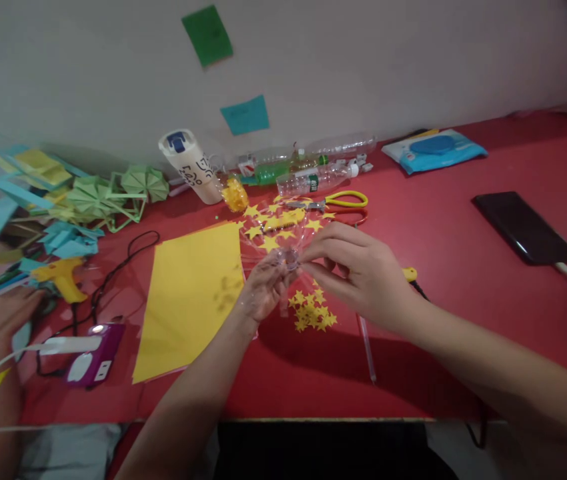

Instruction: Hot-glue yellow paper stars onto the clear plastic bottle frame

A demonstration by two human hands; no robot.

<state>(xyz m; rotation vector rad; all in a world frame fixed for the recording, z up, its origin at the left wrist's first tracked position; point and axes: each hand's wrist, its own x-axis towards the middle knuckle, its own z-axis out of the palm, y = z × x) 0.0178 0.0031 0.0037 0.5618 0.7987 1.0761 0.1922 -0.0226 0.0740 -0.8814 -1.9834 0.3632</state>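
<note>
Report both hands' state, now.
Left hand: closed, holding a clear plastic piece.
Right hand: at the piece's edge; cannot tell whether it grips.

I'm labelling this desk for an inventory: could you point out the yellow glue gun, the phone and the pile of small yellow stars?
Yellow glue gun (66, 277): head view, on its yellow body.
Phone (526, 227): head view, mid-screen.
Pile of small yellow stars (312, 311): head view, mid-pile.
</note>
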